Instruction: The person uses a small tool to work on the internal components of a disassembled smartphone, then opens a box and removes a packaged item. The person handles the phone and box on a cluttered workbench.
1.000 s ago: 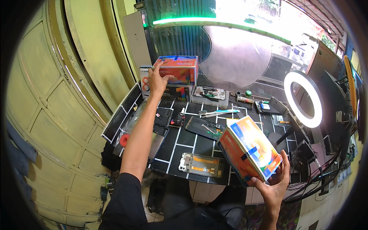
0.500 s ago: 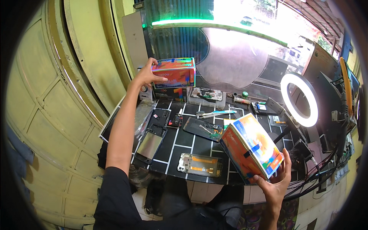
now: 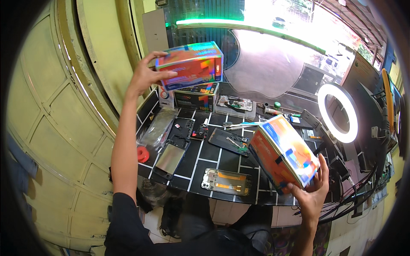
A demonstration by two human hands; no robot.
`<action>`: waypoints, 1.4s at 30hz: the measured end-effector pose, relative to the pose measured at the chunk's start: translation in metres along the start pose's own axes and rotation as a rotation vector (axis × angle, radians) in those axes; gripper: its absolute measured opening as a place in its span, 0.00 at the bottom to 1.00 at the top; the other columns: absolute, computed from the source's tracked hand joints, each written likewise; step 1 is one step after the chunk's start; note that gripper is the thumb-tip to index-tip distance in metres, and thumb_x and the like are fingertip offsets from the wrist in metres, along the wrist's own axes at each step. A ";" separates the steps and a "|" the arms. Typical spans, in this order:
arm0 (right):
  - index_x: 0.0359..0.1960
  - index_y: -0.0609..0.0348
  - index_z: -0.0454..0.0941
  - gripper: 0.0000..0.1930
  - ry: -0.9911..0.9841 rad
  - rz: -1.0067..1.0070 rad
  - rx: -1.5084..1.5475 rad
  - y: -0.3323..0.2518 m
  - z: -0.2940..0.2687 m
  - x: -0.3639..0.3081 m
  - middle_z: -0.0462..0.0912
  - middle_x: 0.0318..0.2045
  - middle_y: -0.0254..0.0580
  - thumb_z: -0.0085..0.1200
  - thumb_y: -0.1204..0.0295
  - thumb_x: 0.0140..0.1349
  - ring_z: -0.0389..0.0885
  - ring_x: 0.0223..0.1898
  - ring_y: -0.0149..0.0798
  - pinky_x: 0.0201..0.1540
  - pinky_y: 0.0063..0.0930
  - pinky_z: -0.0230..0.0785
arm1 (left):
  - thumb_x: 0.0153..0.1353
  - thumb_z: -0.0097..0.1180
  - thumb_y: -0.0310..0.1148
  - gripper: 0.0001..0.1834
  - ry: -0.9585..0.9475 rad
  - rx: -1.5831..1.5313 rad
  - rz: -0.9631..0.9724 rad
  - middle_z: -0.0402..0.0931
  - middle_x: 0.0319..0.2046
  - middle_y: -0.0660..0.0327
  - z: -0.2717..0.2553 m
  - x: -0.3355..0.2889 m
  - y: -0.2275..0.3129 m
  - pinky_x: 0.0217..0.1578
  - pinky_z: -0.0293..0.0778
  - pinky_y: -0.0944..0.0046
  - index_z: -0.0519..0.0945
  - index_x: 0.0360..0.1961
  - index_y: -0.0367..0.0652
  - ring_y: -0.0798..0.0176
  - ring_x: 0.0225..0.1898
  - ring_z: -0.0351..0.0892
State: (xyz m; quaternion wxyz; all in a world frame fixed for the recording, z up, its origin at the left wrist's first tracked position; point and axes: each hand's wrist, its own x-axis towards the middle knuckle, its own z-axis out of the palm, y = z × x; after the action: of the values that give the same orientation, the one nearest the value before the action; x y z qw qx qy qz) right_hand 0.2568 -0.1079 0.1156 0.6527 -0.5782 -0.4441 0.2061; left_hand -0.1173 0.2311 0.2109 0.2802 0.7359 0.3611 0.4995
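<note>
My left hand [image 3: 147, 74] grips the left end of a shiny orange-red box [image 3: 194, 66], holding it in the air above a black box [image 3: 198, 100] at the back of the table. Its thumb lies across the front face. On the right, my right hand [image 3: 311, 190] is closed on the lower end of a second orange box [image 3: 284, 153], tilted and raised over the table's right half. Below and between the boxes lie a phone frame with orange ribbon cables [image 3: 226, 182], an opened dark phone [image 3: 228, 143] and a phone with a bare metal plate [image 3: 171, 158].
A lit ring lamp [image 3: 338, 113] stands at the right, with black cables [image 3: 363, 192] beneath. Clear plastic wrap [image 3: 159, 126] and a red ring-shaped roll [image 3: 143, 154] lie at the left. Behind the black box's right side sits a clear container [image 3: 235, 113] with parts.
My left hand has lifted its box up and to the left, off the black box, which now shows more. The right-hand box has shifted slightly up. A red roll has come into view.
</note>
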 end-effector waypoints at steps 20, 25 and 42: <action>0.69 0.80 0.57 0.56 -0.514 -0.314 0.076 0.068 0.280 0.260 0.78 0.57 0.67 0.78 0.66 0.42 0.80 0.58 0.50 0.61 0.36 0.71 | 0.33 0.83 0.22 0.45 -0.024 -0.262 0.012 0.56 0.73 0.46 -0.046 -0.235 0.029 0.63 0.75 0.55 0.78 0.59 0.36 0.52 0.63 0.76; 0.70 0.79 0.55 0.54 -0.375 -0.466 -0.113 0.083 0.276 0.261 0.78 0.57 0.66 0.76 0.60 0.50 0.77 0.61 0.54 0.63 0.38 0.69 | 0.32 0.83 0.23 0.46 -0.043 -0.275 0.025 0.56 0.73 0.43 -0.041 -0.240 0.029 0.63 0.74 0.55 0.78 0.59 0.35 0.50 0.64 0.76; 0.65 0.62 0.69 0.39 -0.982 -0.505 -0.642 0.074 0.081 0.017 0.77 0.58 0.56 0.71 0.60 0.53 0.74 0.57 0.59 0.60 0.46 0.71 | 0.30 0.83 0.20 0.47 -0.049 -0.247 -0.043 0.53 0.74 0.44 -0.025 -0.254 0.017 0.59 0.80 0.52 0.77 0.59 0.36 0.49 0.60 0.79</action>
State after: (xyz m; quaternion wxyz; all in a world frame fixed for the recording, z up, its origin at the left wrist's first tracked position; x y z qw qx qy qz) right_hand 0.2176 -0.0306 0.0470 0.1958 -0.4606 -0.8537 0.1438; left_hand -0.1973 0.0168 0.0970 0.3881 0.6998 0.3056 0.5160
